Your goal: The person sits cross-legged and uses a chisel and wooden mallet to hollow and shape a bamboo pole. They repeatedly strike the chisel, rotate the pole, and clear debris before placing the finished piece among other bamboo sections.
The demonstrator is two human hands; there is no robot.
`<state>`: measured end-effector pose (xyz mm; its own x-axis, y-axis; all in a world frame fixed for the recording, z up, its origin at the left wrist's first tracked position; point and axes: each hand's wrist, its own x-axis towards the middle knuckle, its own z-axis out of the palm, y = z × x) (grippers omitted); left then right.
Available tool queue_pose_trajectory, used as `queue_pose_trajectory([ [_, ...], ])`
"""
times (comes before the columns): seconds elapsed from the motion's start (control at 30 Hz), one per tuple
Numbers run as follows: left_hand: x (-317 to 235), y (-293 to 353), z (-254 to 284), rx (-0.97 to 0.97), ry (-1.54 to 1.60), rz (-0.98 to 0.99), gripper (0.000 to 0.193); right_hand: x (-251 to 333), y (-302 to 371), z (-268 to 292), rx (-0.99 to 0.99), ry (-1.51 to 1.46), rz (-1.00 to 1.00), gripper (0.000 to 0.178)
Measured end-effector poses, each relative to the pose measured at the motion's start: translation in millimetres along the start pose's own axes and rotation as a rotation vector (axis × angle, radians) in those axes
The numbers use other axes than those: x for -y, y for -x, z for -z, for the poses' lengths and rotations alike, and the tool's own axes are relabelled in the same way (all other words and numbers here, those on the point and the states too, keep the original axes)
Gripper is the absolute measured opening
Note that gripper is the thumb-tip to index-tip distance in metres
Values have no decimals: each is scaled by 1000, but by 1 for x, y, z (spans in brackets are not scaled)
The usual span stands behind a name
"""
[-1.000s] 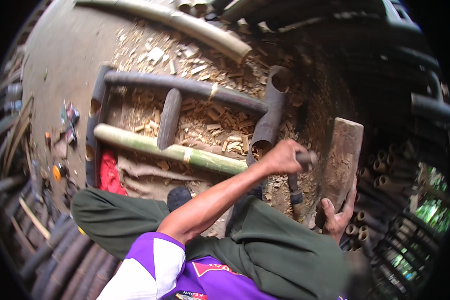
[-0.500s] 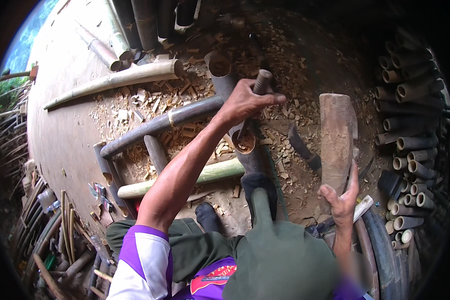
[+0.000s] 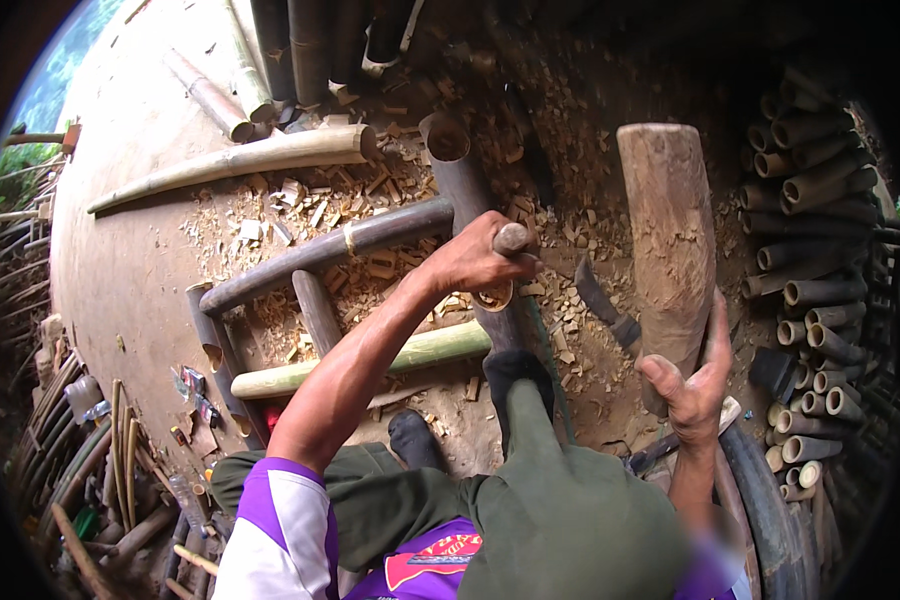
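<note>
Head view shows a thick, scarred brown mallet [image 3: 669,235].

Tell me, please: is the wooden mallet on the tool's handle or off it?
Off. The wooden mallet, gripped in the right hand, shows a visible gap from the handle in the left hand.

Light lettering is carried by the red patch [image 3: 432,562] on the front of the purple-and-white shirt [image 3: 288,520], set at a slant and partly hidden by folds. Any print on the litter [image 3: 208,411] is too small to be read.
</note>
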<state>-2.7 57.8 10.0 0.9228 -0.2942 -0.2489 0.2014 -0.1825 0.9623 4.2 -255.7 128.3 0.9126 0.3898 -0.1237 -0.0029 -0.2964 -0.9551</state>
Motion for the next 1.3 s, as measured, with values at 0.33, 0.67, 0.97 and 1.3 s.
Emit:
queue_pose_trajectory([
  [0.33,68,35,-34,-553,-204,-297,42,69,-59,-76,516,717,443,102],
  [0.67,12,42,-145,-747,-238,-349,13,78,-29,-54,415,436,307,96],
  [0.97,21,48,-117,-828,-230,-476,23,35,-2,-41,397,506,528,99],
  [1.3,-20,98,-42,-1262,482,-303,19,-97,49,-28,238,249,-228,72],
])
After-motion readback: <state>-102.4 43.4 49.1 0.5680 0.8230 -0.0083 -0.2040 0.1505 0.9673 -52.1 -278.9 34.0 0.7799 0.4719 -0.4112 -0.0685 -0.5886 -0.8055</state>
